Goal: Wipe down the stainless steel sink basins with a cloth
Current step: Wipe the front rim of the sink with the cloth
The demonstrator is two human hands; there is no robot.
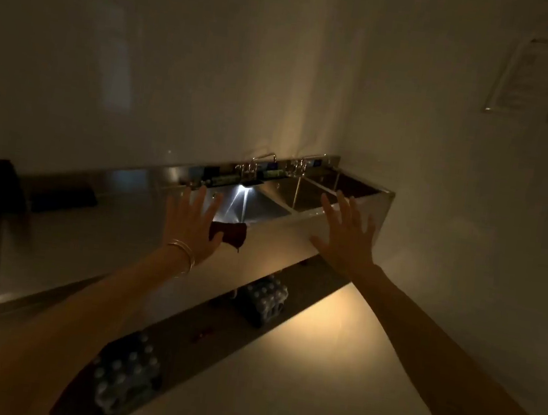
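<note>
1. grip released both sides: left hand (191, 224) and right hand (344, 240) spread flat, holding nothing.
2. dark red cloth (229, 233) drapes over the bench (87, 253) front edge by the lit sink basin (265, 208), beside the left thumb.

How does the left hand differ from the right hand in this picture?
The left hand wears thin bangles at the wrist; the right hand has a bare wrist. The left hand is beside the dark cloth draped over the sink rim; the right hand is well apart from it. Both are open and spread, holding nothing.
</note>
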